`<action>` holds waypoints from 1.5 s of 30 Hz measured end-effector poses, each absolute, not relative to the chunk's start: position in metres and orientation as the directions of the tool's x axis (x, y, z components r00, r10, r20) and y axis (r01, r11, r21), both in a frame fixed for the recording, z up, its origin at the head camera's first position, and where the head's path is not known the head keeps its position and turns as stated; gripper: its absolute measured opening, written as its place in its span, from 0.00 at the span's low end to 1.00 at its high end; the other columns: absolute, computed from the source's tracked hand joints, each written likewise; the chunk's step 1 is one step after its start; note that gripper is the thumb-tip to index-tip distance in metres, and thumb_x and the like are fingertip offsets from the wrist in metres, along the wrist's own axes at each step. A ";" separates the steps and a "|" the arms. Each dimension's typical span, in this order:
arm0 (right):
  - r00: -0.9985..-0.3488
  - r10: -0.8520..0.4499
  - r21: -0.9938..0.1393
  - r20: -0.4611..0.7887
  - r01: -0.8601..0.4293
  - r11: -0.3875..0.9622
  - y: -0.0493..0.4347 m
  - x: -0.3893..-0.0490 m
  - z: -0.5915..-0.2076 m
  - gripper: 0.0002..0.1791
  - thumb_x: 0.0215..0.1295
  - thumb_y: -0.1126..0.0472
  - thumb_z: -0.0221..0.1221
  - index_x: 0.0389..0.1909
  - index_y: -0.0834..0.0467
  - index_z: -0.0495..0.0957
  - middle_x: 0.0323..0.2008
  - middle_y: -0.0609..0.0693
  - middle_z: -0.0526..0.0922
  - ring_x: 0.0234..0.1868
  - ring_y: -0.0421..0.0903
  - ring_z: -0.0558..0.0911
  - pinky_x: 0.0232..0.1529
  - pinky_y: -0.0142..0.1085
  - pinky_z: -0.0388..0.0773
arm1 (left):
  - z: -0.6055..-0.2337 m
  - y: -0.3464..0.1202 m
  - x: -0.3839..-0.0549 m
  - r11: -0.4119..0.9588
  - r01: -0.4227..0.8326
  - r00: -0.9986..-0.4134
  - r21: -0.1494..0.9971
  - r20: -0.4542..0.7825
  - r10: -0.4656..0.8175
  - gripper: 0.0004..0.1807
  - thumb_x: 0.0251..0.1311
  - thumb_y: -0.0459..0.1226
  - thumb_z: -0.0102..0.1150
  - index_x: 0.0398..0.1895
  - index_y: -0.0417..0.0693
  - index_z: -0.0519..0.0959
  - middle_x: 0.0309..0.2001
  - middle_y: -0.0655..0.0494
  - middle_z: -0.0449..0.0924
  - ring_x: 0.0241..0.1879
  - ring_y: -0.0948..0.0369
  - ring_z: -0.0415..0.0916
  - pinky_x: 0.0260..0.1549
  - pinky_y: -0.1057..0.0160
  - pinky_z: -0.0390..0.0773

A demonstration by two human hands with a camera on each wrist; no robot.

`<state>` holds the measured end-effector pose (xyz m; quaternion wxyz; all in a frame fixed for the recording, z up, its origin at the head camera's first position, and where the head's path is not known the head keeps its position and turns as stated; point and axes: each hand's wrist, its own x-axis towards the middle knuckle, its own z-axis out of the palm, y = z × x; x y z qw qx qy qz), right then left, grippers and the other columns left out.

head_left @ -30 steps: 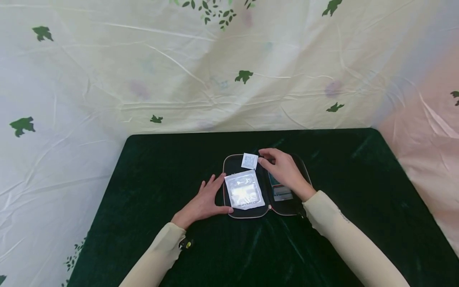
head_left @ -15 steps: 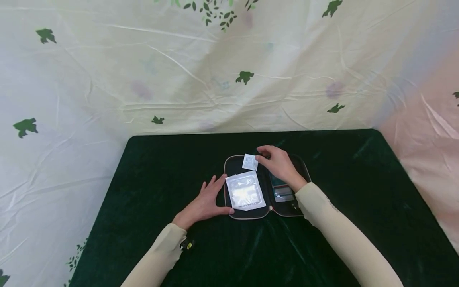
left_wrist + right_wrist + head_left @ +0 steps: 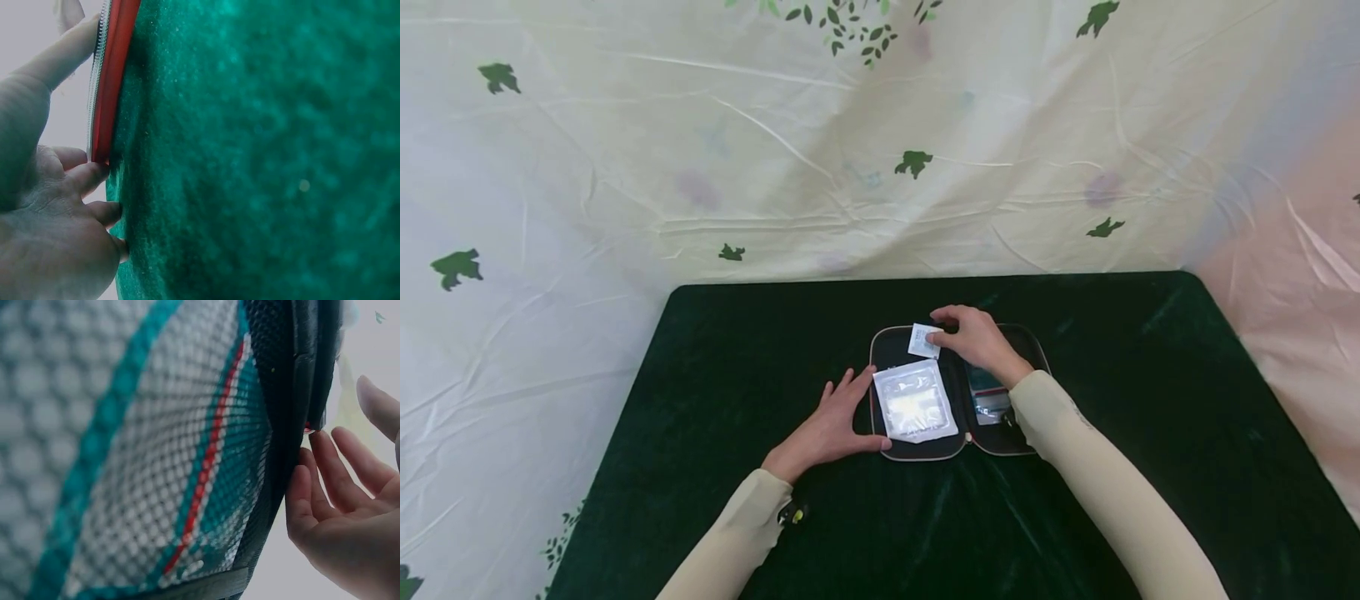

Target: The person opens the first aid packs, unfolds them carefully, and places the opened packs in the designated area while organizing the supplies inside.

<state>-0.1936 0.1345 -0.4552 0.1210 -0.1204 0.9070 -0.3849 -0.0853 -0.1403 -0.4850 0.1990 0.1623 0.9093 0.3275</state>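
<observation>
Nearest, two cream sleeves (image 3: 718, 537) come in from the bottom, and a small dark thing (image 3: 792, 514) with a yellow spot sits at the left cuff. The left hand (image 3: 827, 427) is spread wide, with its thumb and first finger touching the left edge of the black case (image 3: 891, 350). Up close, that edge shows a red side (image 3: 117, 69) and a silver zip (image 3: 95, 94). The case lies open like a book on the table (image 3: 1195, 383). In its left half, a big shiny packet (image 3: 916, 402) lies flat and fills most of the room. Its right half has a net (image 3: 169, 456), with a clear bag (image 3: 990, 403) with a red line behind it. The right arm covers some of this half and its right edge. Past the big packet, a small white packet (image 3: 922, 341) lies by the back edge. The right hand (image 3: 976, 337) reaches over the fold, its thumb and fingers apart with a gap between. Its thumb tip is over the small packet's right side; I cannot tell if they touch. Green cloth spreads wide on both sides of the case, but only a thin strip runs behind it to the table's back edge. Farthest, a pale curtain (image 3: 1000, 108) with green shapes hangs behind.
</observation>
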 end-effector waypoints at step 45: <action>-0.980 -0.197 -0.778 0.021 -0.140 0.613 0.161 -0.187 -0.443 0.13 0.76 0.61 0.60 0.55 0.61 0.84 0.47 0.58 0.87 0.40 0.52 0.84 0.43 0.46 0.82 | -0.480 -0.137 -0.083 0.733 0.138 -0.865 0.666 -0.279 0.417 0.62 0.56 0.61 0.73 0.85 0.56 0.46 0.84 0.57 0.45 0.83 0.51 0.33 0.78 0.42 0.32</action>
